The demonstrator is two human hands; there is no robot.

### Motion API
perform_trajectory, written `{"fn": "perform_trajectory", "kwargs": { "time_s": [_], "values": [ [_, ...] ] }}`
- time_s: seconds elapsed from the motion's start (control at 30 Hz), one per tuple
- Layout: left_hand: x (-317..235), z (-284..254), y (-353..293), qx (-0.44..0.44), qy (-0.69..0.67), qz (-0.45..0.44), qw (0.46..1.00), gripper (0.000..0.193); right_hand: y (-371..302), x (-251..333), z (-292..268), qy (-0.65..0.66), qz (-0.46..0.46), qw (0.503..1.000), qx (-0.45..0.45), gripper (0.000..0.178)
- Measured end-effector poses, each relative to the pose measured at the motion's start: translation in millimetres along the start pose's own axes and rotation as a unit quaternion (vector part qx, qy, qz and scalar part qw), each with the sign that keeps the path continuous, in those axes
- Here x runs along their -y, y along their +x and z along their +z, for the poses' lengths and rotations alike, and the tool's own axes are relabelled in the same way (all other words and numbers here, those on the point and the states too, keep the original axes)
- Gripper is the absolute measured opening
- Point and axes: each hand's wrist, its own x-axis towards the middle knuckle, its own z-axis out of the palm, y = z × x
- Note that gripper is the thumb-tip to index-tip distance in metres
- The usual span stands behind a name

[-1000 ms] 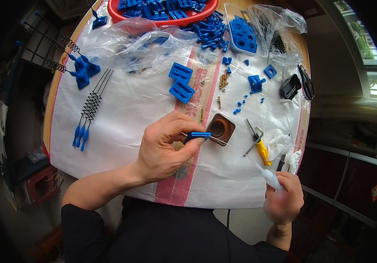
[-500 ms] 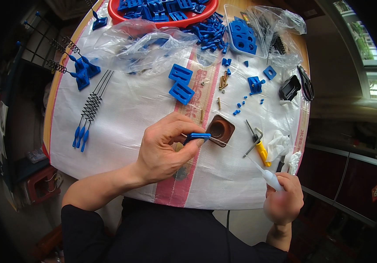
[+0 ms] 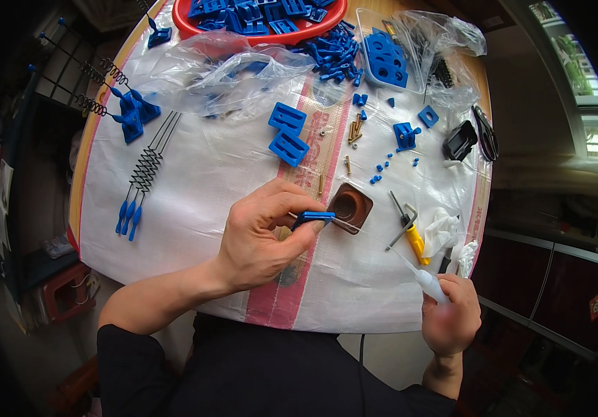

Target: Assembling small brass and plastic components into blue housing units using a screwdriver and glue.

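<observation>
Over the middle of the cloth, my left hand (image 3: 261,233) pinches a small flat blue plastic part (image 3: 314,217) between thumb and fingertips. A thin pale rod or strand runs from this part toward the lower right; its exact join is hard to see. Near the right front edge my right hand (image 3: 450,316) is closed around a white squeeze bottle (image 3: 430,283) with a long tapered tip pointing up and left toward the blue part. Just beyond the blue part lies a brown square holder (image 3: 350,208) with a round hollow. The lower end of the bottle is hidden in my palm.
A yellow-handled tool (image 3: 416,243), a hex key (image 3: 402,230) and crumpled white tissue (image 3: 441,233) lie at right. Brass screws (image 3: 355,130) and blue bits sit farther back. Springs with blue ends (image 3: 144,174) lie left; a red basin (image 3: 257,38) of blue parts stands behind.
</observation>
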Motion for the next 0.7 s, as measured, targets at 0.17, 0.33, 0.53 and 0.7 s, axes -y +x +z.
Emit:
{"fn": "perform_trajectory", "kwargs": {
  "time_s": [0.17, 0.33, 0.53, 0.7],
  "values": [
    [1.3, 0.0, 0.3, 0.002, 0.000, 0.003, 1.000, 0.022, -1.0, -1.1, -0.9, -0.003, 0.003, 1.000, 0.004, 0.038],
    [0.4, 0.2, 0.7, 0.000, 0.001, 0.005, 1.000, 0.022, -0.5, -1.1, -0.7, -0.001, 0.006, 1.000, 0.005, 0.038],
    [1.4, -1.1, 0.2, 0.004, 0.000, 0.005, 1.000, 0.023, -2.3, -1.2, 0.0, 0.008, 0.016, 1.000, -0.003, 0.037],
    [0.2, -1.2, -0.3, 0.002, -0.019, -0.013, 1.000, 0.023, -7.6, -1.4, -2.2, 0.028, 0.029, 0.999, -0.025, 0.037]
  ]
}}
